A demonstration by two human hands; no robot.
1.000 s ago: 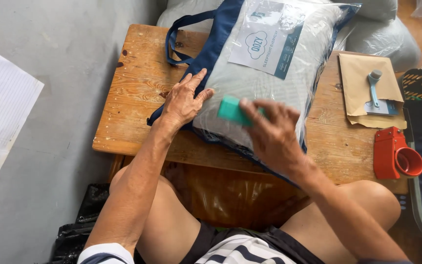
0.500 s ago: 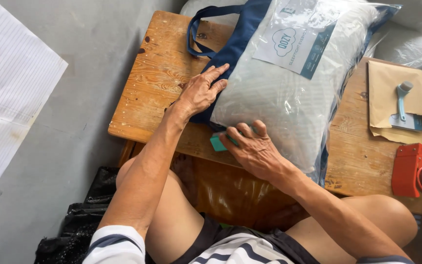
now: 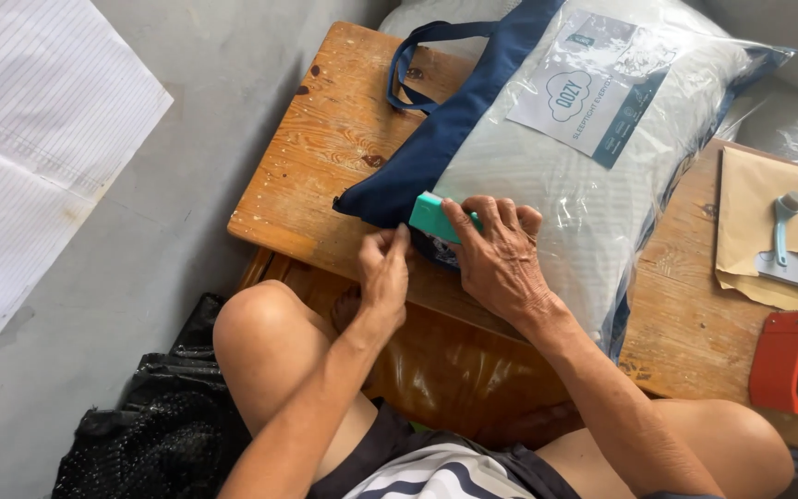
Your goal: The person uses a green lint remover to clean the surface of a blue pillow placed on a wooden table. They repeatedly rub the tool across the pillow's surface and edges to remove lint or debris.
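Worn wooden tabletop, seen from above. Clear plastic-wrapped white pillow in a navy fabric bag lies across it, handles toward the far left. Right hand rests on the pillow's near-left corner, fingers curled around a small teal rectangular block, pressing it at the bag's edge. Left hand just beside it, fingertips pinched together at the bag's corner; what they pinch cannot be told. Right side: brown paper envelopes, red plastic tape dispenser.
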